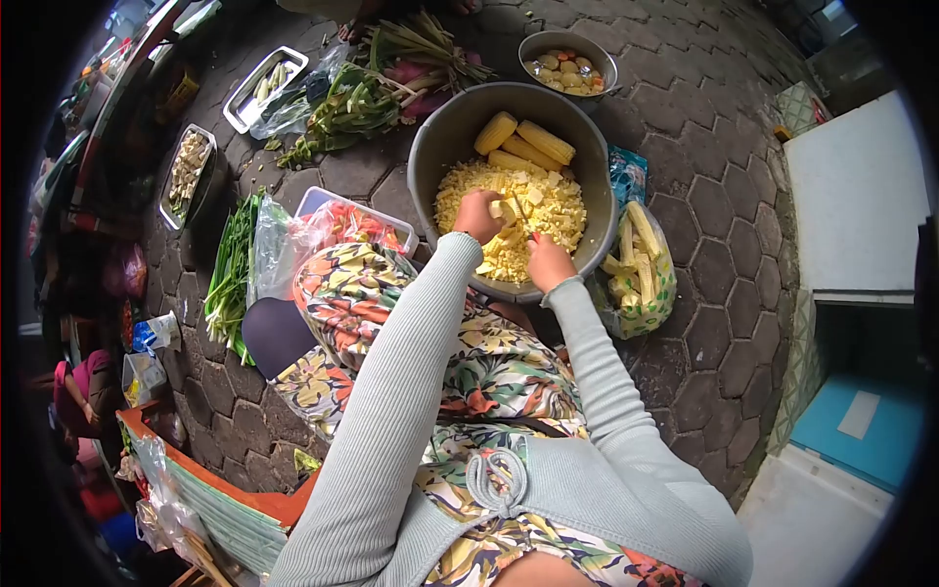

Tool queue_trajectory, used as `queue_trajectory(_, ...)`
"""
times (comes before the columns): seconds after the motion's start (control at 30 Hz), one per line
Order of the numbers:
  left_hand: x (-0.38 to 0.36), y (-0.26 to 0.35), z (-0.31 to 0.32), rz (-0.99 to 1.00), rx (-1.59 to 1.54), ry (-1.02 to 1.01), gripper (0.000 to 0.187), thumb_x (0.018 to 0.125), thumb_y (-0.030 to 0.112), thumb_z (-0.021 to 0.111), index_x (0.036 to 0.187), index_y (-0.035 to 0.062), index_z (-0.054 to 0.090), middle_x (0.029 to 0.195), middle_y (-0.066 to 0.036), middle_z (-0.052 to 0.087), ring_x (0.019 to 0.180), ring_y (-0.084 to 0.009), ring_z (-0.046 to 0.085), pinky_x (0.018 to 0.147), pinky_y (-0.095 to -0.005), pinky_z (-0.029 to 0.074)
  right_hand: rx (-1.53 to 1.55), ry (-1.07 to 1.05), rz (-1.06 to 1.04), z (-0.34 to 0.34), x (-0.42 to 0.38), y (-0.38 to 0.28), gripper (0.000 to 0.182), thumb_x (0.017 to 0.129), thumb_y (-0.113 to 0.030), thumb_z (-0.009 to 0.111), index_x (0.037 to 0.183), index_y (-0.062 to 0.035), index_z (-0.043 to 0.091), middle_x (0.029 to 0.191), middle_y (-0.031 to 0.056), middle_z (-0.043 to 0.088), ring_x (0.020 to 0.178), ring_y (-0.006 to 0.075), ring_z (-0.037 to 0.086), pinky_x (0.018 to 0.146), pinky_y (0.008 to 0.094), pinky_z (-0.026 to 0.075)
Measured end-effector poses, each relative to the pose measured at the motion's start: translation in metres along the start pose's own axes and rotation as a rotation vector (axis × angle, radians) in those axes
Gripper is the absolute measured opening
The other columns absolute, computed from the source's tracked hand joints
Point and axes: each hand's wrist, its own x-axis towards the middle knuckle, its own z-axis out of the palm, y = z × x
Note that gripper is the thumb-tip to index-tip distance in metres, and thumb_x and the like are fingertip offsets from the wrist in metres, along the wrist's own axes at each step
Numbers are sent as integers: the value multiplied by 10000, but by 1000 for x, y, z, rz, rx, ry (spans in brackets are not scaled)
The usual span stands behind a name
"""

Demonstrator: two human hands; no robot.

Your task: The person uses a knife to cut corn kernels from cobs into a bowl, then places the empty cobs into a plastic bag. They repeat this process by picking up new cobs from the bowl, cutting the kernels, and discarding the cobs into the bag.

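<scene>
Cutting corn over a basin on the paved floor

Our left hand (477, 213) grips a cob piece (501, 209), our right hand (548, 260) a knife (518, 207); the basin (430, 147) sits hemmed by trays and bags.

Dull grey metal basin (430, 147), ribbed knit sleeves (411, 372) — soft, matt, glossy plastic bag (646, 293), rough stone paving (724, 196)

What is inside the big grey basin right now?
Inside the basin: whole corn cobs and cut kernels. Both hands cover some kernels; the bottom is hidden.
</scene>
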Motion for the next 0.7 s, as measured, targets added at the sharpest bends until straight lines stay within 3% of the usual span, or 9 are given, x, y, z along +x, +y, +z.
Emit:
queue_trajectory(0.1,2,-6,1,-108,-30,-4,410,516,174,757,853,-17,621,858,-166,610,785,-238,598,708,-296,469,7,-3,23,0,0,-17,282,850,-284,411,937,-19,454,794,215,586,787,373,566,682,461,435)
queue_trajectory(0.37,2,-10,3,-65,-29,31,378,506,181,769,798,-16,631,781,-149,622,730,-224,608,666,-295,474,-50,-44,22,1,-2,-19,280,852,-287,412,943,-23,441,795,205,590,785,357,576,673,462,441)
queue_trajectory(0.57,1,-10,4,4,-61,-26,278,485,123,750,714,5,645,672,-184,585,642,-279,595,594,-336,469,-84,-91,-5,13,15,-12,272,855,-272,412,994,-40,450,822,192,596,796,345,579,684,450,445)
queue_trajectory(0.7,-2,-6,7,57,-54,79,180,520,59,683,676,-13,629,643,-206,570,603,-304,587,571,-346,468,-66,-62,-10,20,9,-8,261,855,-247,413,1018,-50,467,853,178,599,822,335,577,700,434,449)
